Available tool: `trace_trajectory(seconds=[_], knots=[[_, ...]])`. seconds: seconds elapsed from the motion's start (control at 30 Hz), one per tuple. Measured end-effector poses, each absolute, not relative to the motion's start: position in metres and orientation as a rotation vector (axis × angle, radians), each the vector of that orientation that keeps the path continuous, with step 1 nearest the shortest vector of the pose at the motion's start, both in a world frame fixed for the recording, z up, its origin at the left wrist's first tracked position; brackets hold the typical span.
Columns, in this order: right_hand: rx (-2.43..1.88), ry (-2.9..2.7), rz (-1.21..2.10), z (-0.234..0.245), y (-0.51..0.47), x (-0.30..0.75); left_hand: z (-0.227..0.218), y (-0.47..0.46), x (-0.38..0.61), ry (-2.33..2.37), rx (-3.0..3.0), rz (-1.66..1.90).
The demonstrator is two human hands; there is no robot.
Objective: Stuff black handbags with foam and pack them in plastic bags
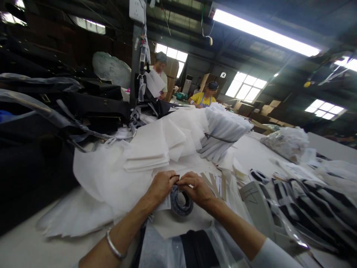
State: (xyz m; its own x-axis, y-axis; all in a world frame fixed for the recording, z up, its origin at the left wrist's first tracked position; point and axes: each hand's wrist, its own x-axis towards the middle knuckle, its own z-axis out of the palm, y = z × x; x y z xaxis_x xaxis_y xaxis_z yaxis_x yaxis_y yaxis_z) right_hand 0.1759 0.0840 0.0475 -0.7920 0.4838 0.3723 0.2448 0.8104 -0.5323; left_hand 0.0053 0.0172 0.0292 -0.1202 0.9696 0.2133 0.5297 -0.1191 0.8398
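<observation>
My left hand (pixel 164 186) is closed, thumb and fingers pinching a small dark strip (pixel 175 176). My right hand (pixel 196 188) meets it from the other side, its fingertips pinched at the same strip. What else the fingertips cover is hidden. Just below them a dark, ring-shaped coil (pixel 189 209) rests on the white table (pixel 167 224), seemingly wrapped in clear film. In front of me, at the lower edge, lies a black item (pixel 199 247) partly covered by translucent wrapping. Several narrow grey-brown strips (pixel 213 183) are beside my right hand.
White sheets (pixel 147 145) spread across the left and middle. Behind them stands a strapped white bundle (pixel 225 130). Black bags (pixel 97 104) are piled at left, film-wrapped black pieces (pixel 309 208) at right. Two people (pixel 203 97) work farther back.
</observation>
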Motion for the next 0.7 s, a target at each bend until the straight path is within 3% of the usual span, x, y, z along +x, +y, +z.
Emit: trace_trajectory(seconds=[0.2, 0.37, 0.7], knots=[[-1.062, -2.182, 1.318, 0.055, 0.083, 0.173, 0.027, 0.019, 0.007, 1.664, 1.593, 1.195], [-1.141, -1.846, 1.763, 0.053, 0.092, 0.173, 0.03, 0.016, 0.008, 1.586, 1.665, 1.215], [-1.133, -1.829, 1.975, 0.068, 0.094, 0.178, 0.039, 0.009, 0.011, 1.452, 1.814, 1.268]])
